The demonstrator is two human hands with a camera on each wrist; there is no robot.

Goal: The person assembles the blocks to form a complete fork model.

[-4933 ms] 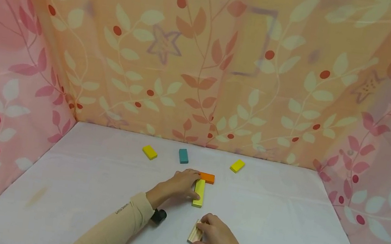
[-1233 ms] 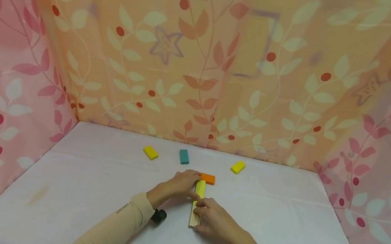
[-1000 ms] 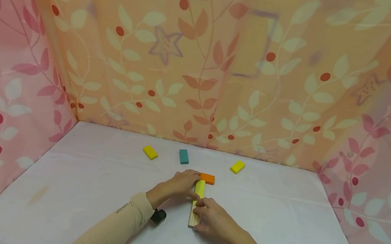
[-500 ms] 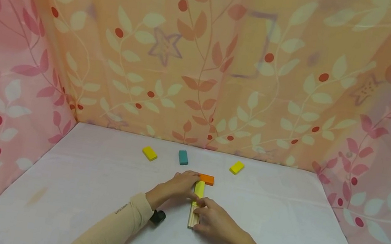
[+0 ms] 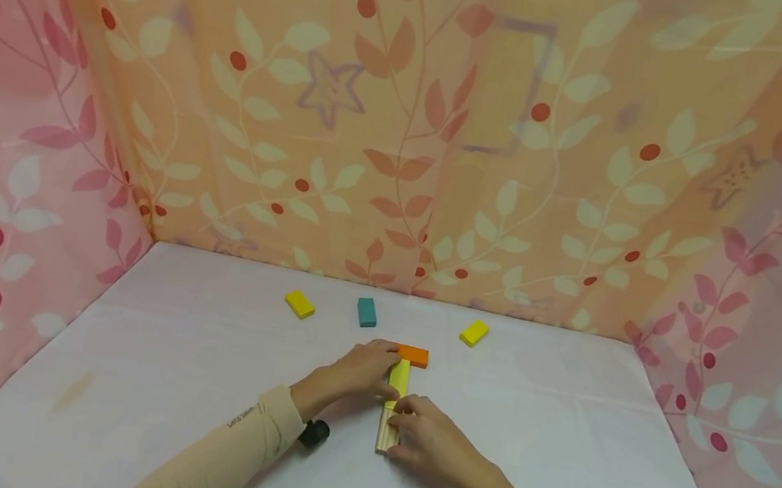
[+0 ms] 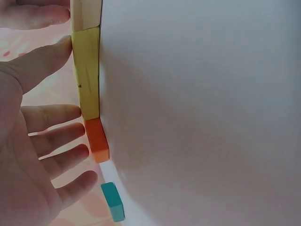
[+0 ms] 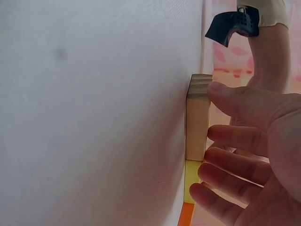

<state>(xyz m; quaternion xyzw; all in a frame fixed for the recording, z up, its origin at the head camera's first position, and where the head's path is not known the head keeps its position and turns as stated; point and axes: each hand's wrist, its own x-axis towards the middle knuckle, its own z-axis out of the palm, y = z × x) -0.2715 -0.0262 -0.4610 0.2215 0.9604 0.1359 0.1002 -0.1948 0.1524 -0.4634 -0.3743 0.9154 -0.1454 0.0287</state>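
Observation:
A line of blocks lies on the white table: a plain wooden block [image 5: 383, 440] nearest, a yellow block [image 5: 399, 373] end to end beyond it, and an orange block [image 5: 415, 356] crosswise at the far end. My left hand [image 5: 359, 370] rests its thumb tip and index fingertip on the yellow block, other fingers reaching along the orange one. With nearly straight fingers, my right hand [image 5: 433, 440] touches the wooden block; its thumb [image 7: 230, 96] is by the near end. In the right wrist view its outer fingers extend over the yellow block, and the palm hides part of the scene.
Toward the back of the table lie a yellow block [image 5: 299, 304] on the left, a teal block [image 5: 367, 312] near the middle and another yellow block [image 5: 474, 333] on the right. A leaf-patterned curtain [image 5: 411, 112] encloses the back and sides. Each wrist carries a black camera.
Since the earliest frame, my right hand has moved the wooden block forward and straightened it against the yellow block's near end. The left hand stays in place; the last second shows almost no movement.

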